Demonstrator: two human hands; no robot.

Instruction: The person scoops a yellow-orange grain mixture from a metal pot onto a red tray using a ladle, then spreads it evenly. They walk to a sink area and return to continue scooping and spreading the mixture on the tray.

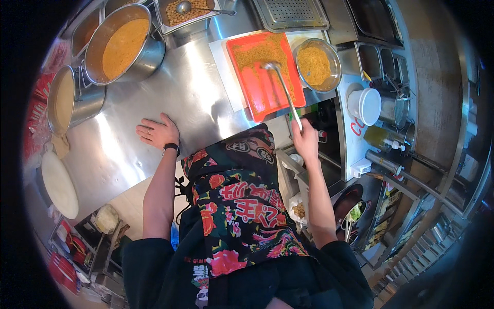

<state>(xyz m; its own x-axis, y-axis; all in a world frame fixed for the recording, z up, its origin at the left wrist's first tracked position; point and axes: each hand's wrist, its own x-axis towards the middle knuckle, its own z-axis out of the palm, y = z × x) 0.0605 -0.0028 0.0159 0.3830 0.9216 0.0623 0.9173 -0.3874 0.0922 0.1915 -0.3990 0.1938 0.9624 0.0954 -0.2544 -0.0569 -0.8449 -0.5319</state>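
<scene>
My right hand (306, 140) grips the handle of a metal ladle (287, 92). Its blurred bowl is over a red cutting board (259, 87), on which brownish-yellow ground spice or paste is spread, thickest toward the far end. Beneath the board lies a white sheet (225, 77). Just right of the board stands a round metal bowl (338, 73) of similar yellowish stuff. My left hand (160, 132) rests palm down, fingers apart, on the steel worktop (193, 92), holding nothing. A ring and a dark wristband are on it.
A large pot (154, 58) of orange liquid and a smaller pot (90, 100) of pale liquid stand at left. Behind are a pan of chickpeas (175, 15) and a perforated steel tray (295, 13). A white tub (364, 106) stands at right.
</scene>
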